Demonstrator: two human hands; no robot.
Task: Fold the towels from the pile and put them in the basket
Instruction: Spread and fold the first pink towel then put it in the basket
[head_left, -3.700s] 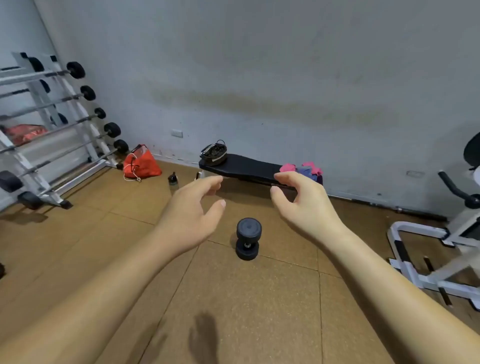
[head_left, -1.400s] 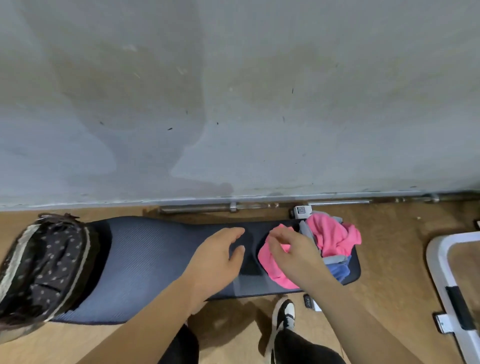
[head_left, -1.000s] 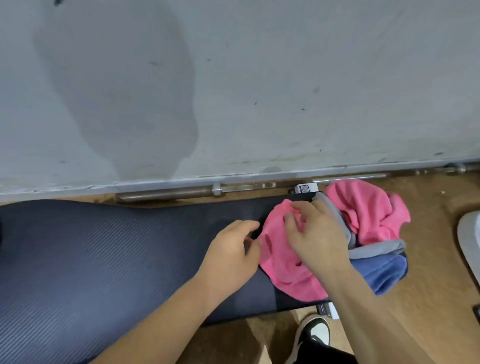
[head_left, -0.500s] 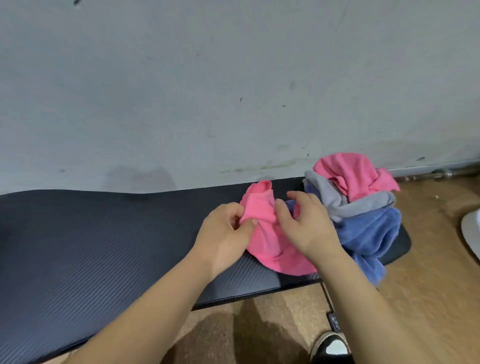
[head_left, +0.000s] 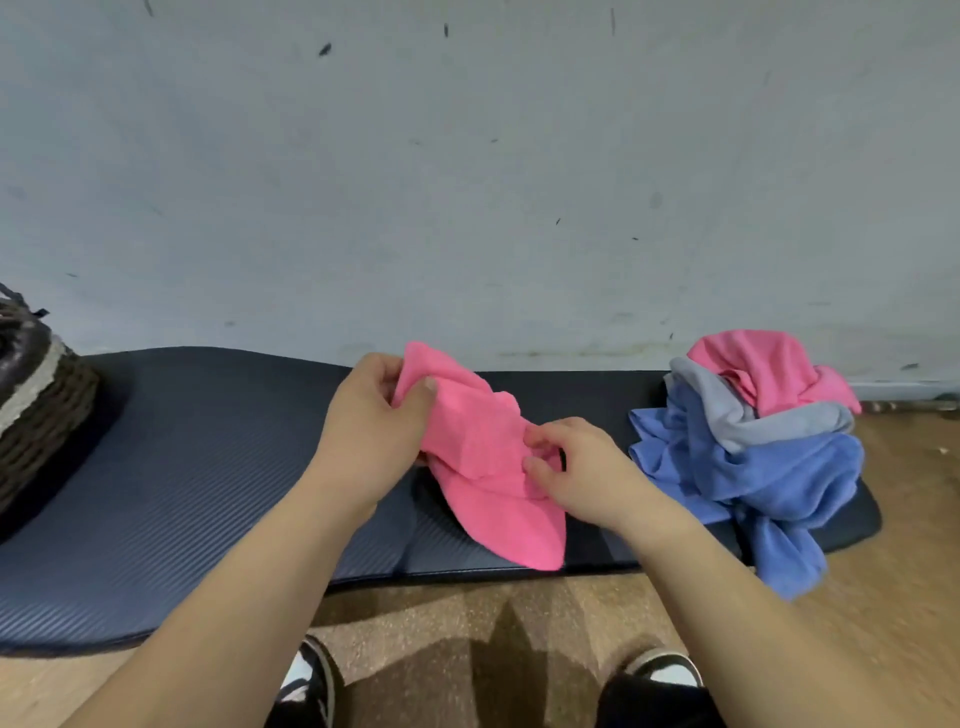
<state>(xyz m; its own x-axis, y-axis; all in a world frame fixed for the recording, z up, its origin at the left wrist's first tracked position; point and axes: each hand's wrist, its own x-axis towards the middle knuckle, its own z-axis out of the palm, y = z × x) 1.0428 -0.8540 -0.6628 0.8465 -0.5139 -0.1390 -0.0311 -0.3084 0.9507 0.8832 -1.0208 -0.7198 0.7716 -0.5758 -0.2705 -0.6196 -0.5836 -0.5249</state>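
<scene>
Dark mat (head_left: 208, 467), basket (head_left: 36, 395), pink towel (head_left: 493, 467), towel pile (head_left: 753, 441)

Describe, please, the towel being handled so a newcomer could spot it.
A dark mat lies along the wall. Mid-mat, the left hand and right hand grip a pink towel. A second pink towel sits untouched atop the pile at right.

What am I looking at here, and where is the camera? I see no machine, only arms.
There is no robot: a person works bare-handed, and the picture comes from a camera worn on the head, looking down. The left hand grips the upper corner of a pink towel; the right hand pinches its middle folds. The towel lies partly on a dark ribbed pad. At the pad's right end sits the pile of pink, grey and blue towels; a woven basket stands at the left edge, partly out of frame.
</scene>
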